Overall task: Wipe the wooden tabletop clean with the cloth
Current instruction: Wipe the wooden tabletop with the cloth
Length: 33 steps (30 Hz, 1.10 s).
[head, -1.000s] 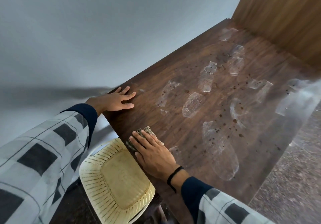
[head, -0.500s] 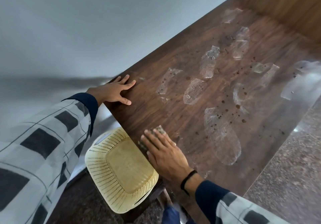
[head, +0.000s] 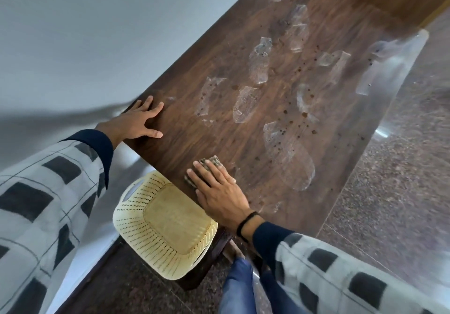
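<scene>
Peeking out past the fingertips of the right hand (head: 219,194), the cloth (head: 211,165) lies near the tabletop's (head: 194,138) near edge. It is a small folded wad, mottled grey-brown. It looks soft, light and limp, so I judge it is best worked under a flat palm rather than pinched; that is how the hand lies, fingers straight and pressing down. Pale dried smears (head: 289,160) and dark specks spread beyond it. The left hand (head: 138,123) rests flat and spread on the corner, holding nothing. A cream plastic basket (head: 165,226) sits below the edge.
</scene>
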{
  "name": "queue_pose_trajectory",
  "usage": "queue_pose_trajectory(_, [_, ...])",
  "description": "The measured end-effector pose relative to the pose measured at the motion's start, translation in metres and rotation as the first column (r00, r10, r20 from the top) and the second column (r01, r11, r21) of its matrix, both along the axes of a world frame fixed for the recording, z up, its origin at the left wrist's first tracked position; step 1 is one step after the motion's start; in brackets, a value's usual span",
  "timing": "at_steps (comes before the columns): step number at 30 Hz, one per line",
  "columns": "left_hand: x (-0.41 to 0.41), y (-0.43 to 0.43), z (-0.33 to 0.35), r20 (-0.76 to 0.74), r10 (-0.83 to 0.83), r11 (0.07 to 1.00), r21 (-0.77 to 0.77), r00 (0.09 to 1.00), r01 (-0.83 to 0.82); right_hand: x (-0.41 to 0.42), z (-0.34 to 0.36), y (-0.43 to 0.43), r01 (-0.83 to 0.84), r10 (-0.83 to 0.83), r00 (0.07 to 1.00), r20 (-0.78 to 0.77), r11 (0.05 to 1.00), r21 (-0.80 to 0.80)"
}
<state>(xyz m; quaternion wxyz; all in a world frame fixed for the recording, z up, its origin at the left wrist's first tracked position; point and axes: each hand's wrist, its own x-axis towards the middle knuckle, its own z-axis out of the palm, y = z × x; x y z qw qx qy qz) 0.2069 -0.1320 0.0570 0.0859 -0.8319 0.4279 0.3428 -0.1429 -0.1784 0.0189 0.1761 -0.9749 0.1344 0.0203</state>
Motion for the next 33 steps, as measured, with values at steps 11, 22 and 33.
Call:
queue_pose_trajectory(11, [-0.045, 0.003, 0.016, 0.250, -0.013, 0.985, -0.161, 0.968, 0.055, -0.086, -0.008, -0.006, -0.084, 0.084, 0.996, 0.036, 0.996, -0.005])
queue_pose_trajectory(22, [-0.155, 0.021, 0.015, -0.007, 0.263, 0.960, 0.104, 0.965, -0.261, -0.080, 0.004, -0.014, -0.035, 0.037, 0.999, -0.027, 0.998, 0.055])
queue_pose_trajectory(33, [-0.164, 0.019, 0.013, 0.050, 0.268, 0.958, 0.087, 0.962, -0.272, -0.126, -0.008, -0.041, -0.279, 0.280, 0.960, 0.014, 0.960, -0.028])
